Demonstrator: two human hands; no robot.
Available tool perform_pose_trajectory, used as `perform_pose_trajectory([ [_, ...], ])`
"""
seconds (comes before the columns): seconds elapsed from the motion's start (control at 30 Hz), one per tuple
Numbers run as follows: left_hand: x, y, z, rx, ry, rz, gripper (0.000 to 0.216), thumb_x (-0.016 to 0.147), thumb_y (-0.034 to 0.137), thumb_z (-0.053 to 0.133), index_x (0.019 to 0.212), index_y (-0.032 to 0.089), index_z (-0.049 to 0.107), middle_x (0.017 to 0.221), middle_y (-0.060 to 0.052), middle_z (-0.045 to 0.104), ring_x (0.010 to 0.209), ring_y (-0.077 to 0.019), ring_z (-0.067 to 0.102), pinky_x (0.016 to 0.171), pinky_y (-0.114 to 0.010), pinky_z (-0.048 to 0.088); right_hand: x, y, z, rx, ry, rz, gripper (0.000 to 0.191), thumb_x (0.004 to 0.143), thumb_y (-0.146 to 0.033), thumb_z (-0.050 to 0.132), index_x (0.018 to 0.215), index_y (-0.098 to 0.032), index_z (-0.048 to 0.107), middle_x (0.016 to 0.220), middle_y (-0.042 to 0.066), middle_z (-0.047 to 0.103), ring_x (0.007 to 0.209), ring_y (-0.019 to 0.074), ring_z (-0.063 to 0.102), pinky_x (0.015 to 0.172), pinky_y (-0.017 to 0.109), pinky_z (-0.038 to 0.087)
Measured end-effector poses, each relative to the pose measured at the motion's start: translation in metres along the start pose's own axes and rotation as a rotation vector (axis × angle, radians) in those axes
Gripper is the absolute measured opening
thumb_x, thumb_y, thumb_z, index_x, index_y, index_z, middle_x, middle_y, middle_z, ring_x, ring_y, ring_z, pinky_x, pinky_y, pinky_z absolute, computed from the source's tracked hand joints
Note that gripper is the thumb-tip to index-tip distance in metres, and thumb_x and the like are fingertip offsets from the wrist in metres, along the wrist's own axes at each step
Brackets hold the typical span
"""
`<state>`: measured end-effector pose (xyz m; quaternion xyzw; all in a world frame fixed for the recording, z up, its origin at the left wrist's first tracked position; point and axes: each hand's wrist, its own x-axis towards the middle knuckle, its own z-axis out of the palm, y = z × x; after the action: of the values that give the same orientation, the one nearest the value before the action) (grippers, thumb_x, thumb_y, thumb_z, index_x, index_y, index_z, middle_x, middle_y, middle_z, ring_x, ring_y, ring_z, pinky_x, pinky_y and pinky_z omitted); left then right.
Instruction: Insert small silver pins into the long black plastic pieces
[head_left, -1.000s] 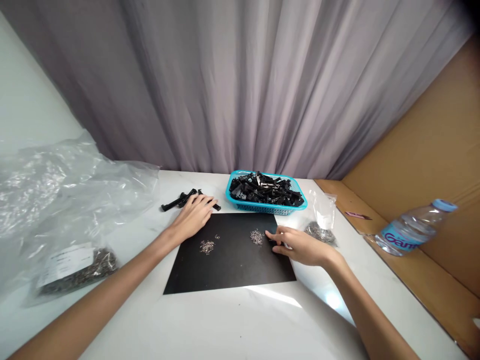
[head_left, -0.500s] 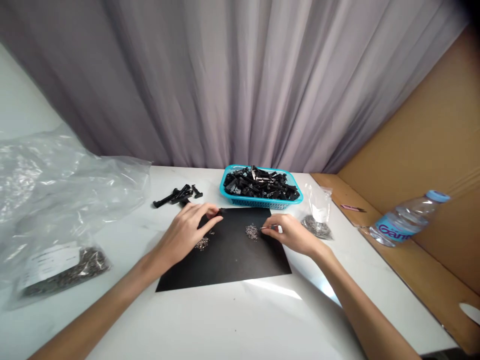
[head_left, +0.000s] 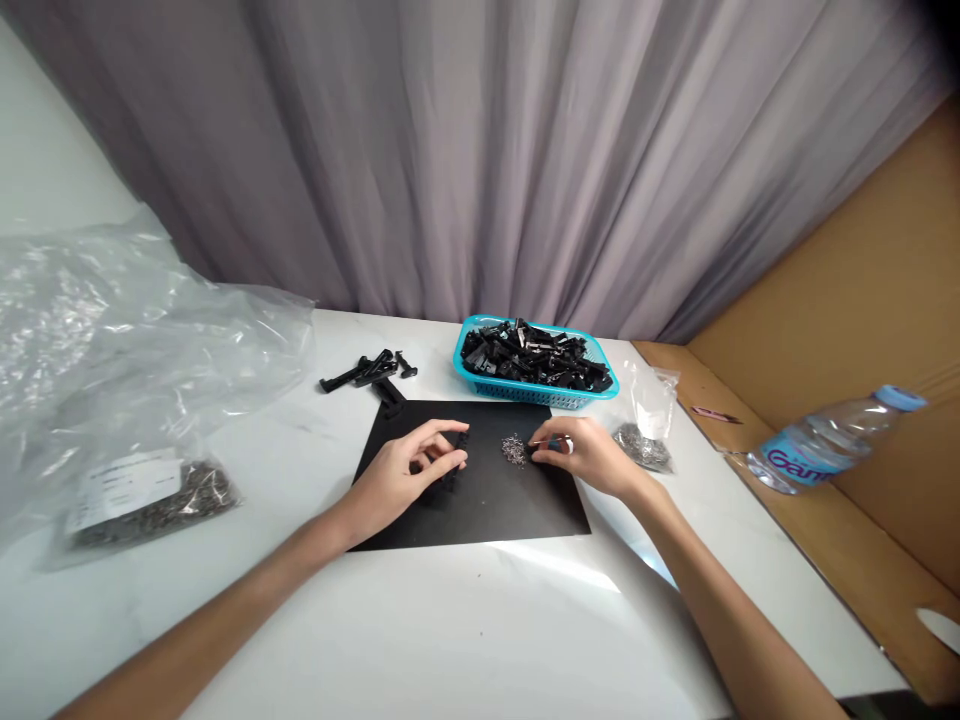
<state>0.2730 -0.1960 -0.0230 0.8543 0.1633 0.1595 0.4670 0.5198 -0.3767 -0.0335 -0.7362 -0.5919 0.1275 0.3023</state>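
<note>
A black mat [head_left: 487,505] lies on the white table [head_left: 450,640]. My left hand [head_left: 409,475] rests on the mat with its fingers closed round a long black plastic part [head_left: 454,462]. My right hand [head_left: 589,455] is on the mat's right side, pinching a thin tool or small metal piece [head_left: 541,441] at the edge of a little heap of small metal pieces [head_left: 514,449]. The hands are a short way apart.
A turquoise basket [head_left: 536,392] of black plastic parts stands behind the mat. Loose black parts [head_left: 367,372] lie at the back left. Clear bags with metal pieces lie at the left [head_left: 142,490] and right [head_left: 641,440]. A water bottle [head_left: 825,445] lies on the cardboard ledge [head_left: 862,560].
My left hand has come from the loose black parts at the back left onto the mat, now holding a black part. My right hand has closed into a pinch by the metal heap.
</note>
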Motion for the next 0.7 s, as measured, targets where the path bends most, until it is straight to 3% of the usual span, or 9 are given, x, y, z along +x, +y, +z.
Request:
perform_pose_trajectory([
  [0.1, 0.0002, 0.0013, 0.0011, 0.016, 0.0, 0.012, 0.039, 0.096, 0.05, 0.06, 0.127, 0.027, 0.063, 0.094, -0.001, 0.073, 0.078, -0.0162, 0.063, 0.076, -0.03, 0.052, 0.0024, 0.0031, 0.0038, 0.031, -0.003, -0.021, 0.015, 0.088, -0.031, 0.078, 0.1, -0.022, 0.075, 0.094, 0.003, 0.073, 0.07, 0.0157, 0.057, 0.07, 0.03, 0.047],
  [0.27, -0.0006, 0.004, 0.0005, 0.016, 0.017, -0.005, 0.04, 0.096, 0.053, 0.06, 0.128, 0.027, 0.063, 0.097, -0.002, 0.073, 0.073, -0.0151, 0.064, 0.072, -0.029, 0.054, 0.0017, 0.0007, 0.0063, -0.081, 0.05, -0.058, 0.03, 0.104, -0.035, 0.053, 0.127, -0.029, 0.072, 0.113, 0.007, 0.064, 0.089, 0.0191, 0.063, 0.084, 0.034, 0.052],
  [0.37, -0.0015, 0.0042, 0.0007, 0.021, 0.025, 0.011, 0.04, 0.096, 0.052, 0.059, 0.127, 0.027, 0.063, 0.097, -0.002, 0.073, 0.071, -0.0147, 0.064, 0.07, -0.028, 0.055, 0.0005, 0.0004, 0.007, -0.192, -0.019, -0.064, 0.042, 0.102, -0.021, 0.048, 0.139, -0.033, 0.065, 0.115, 0.008, 0.058, 0.104, 0.022, 0.063, 0.094, 0.038, 0.051],
  [0.5, -0.0019, 0.0056, 0.0011, 0.045, 0.029, 0.034, 0.035, 0.097, 0.049, 0.06, 0.126, 0.028, 0.064, 0.096, -0.001, 0.073, 0.073, -0.0146, 0.065, 0.072, -0.028, 0.054, -0.0002, 0.003, 0.0049, -0.282, -0.071, -0.02, 0.064, 0.089, -0.002, 0.047, 0.144, -0.031, 0.061, 0.118, 0.009, 0.056, 0.106, 0.023, 0.062, 0.096, 0.04, 0.052],
  [0.6, -0.002, 0.0075, 0.001, 0.057, 0.031, 0.029, 0.034, 0.097, 0.048, 0.06, 0.125, 0.028, 0.064, 0.096, -0.001, 0.073, 0.073, -0.0145, 0.064, 0.072, -0.028, 0.054, -0.0007, 0.0053, 0.0029, -0.308, -0.072, -0.014, 0.064, 0.088, -0.001, 0.046, 0.144, -0.029, 0.061, 0.119, 0.01, 0.057, 0.105, 0.0237, 0.063, 0.096, 0.041, 0.053],
  [0.7, -0.002, 0.0077, 0.0008, 0.045, 0.026, 0.016, 0.035, 0.096, 0.049, 0.061, 0.124, 0.027, 0.064, 0.097, -0.001, 0.073, 0.071, -0.0141, 0.062, 0.071, -0.028, 0.054, -0.0014, 0.0074, 0.0019, -0.311, -0.039, -0.016, 0.052, 0.095, -0.009, 0.046, 0.14, -0.026, 0.064, 0.118, 0.01, 0.059, 0.107, 0.0254, 0.064, 0.094, 0.042, 0.053],
])
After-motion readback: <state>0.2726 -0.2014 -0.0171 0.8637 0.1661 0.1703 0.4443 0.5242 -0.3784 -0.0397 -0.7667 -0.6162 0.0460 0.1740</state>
